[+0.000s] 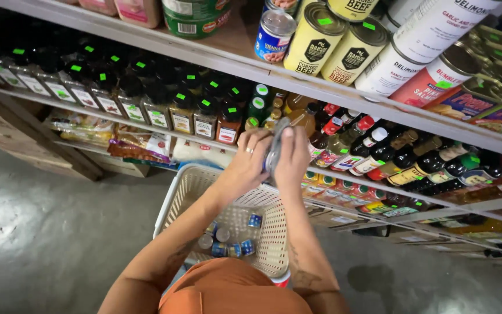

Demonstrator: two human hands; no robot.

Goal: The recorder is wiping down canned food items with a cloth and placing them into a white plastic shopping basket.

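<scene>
Both hands close around one small can — left hand wrapped on one side, right hand on the other — held up before the bottle shelf, above the cream basket. I'd keep that two-sided hold snug, the can level over the basket.

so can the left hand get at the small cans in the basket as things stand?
Probably not right away. The left hand is up at shelf height, gripping a small flat grey item together with the right hand. The cans lie uncovered in the open cream basket just below, so the way is free once that hand lets go.
</scene>
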